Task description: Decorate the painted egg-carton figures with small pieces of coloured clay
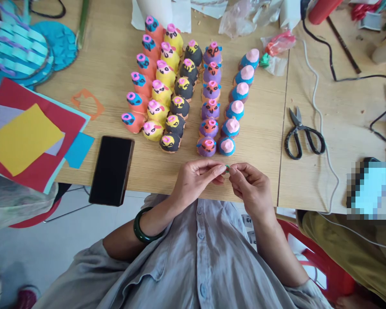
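From here, left hand is clamping thumb and finger on a tiny green piece | right hand is pinching its other side | both are holding it near blue, pink-capped, rounded figures

Pale floor shows beneath a wooden table.

Thirty modelled figures stand on the surface: six orange figures, six yellow figures, six black figures, six purple figures and six blue-and-pink figures. There are two hands, one left hand and one right hand, with one small green piece. One dark green bangle, one yellow sheet and one complete pair of black-handled scissors also show.
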{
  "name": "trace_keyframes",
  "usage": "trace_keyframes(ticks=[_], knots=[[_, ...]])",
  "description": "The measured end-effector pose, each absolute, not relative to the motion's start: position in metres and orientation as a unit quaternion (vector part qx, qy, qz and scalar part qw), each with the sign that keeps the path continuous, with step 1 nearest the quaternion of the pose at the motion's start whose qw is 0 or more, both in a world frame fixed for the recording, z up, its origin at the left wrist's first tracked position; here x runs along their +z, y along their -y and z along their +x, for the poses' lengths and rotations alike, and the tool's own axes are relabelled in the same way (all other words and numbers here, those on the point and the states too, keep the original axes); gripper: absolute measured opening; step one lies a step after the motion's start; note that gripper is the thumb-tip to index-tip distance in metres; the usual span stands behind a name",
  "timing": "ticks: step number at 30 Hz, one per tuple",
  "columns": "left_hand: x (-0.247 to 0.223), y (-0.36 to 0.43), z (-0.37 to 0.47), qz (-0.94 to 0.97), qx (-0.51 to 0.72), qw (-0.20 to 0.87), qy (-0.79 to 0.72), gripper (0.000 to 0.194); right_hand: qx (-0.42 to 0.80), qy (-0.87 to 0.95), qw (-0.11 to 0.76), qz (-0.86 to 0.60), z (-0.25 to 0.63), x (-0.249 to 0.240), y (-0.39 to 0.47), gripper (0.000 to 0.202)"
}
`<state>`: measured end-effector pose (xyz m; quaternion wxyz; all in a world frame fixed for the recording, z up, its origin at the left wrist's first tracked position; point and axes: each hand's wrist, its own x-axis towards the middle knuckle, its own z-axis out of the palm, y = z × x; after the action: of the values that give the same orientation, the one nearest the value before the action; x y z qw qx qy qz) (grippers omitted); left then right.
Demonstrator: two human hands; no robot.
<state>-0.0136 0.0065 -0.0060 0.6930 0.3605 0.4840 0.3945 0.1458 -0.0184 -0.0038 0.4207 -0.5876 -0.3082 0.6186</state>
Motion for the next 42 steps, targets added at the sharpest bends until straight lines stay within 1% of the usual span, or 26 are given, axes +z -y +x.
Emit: trace_keyframes(ticks=[3,5,8,13,18,21,24,30,33,42], knots=[[-0.003,-0.006,-0.013,0.366,0.392,0.692,-0.483,0.036,0.617,0.301,0.428,-0.587,0.145,-0.004,0.017,0.031],[-0.002,-0.006,-0.012,0.379,0.400,0.682,-0.482,0.036,0.618,0.302,0.428,-0.586,0.145,-0.004,0.016,0.031],[-0.005,-0.004,-0.012,0.409,0.413,0.656,-0.482,0.034,0.614,0.312,0.420,-0.591,0.145,-0.003,0.016,0.032],[-0.009,-0.003,-0.012,0.467,0.433,0.595,-0.491,0.021,0.618,0.307,0.419,-0.591,0.145,-0.001,0.016,0.035],[-0.007,-0.003,-0.011,0.469,0.416,0.604,-0.492,0.024,0.612,0.311,0.425,-0.590,0.145,-0.003,0.016,0.031],[-0.008,-0.003,-0.011,0.466,0.413,0.613,-0.485,0.024,0.606,0.323,0.420,-0.593,0.145,-0.002,0.016,0.033],[-0.011,-0.003,-0.011,0.481,0.426,0.596,-0.481,0.019,0.606,0.325,0.410,-0.599,0.144,0.001,0.016,0.034],[-0.013,-0.004,-0.011,0.488,0.477,0.548,-0.483,0.017,0.632,0.296,0.406,-0.590,0.141,0.003,0.018,0.035],[-0.013,-0.004,-0.009,0.483,0.484,0.549,-0.480,0.017,0.643,0.284,0.411,-0.580,0.140,0.002,0.018,0.035],[-0.010,-0.003,-0.009,0.448,0.468,0.590,-0.482,0.025,0.611,0.284,0.442,-0.592,0.143,-0.002,0.010,0.031]])
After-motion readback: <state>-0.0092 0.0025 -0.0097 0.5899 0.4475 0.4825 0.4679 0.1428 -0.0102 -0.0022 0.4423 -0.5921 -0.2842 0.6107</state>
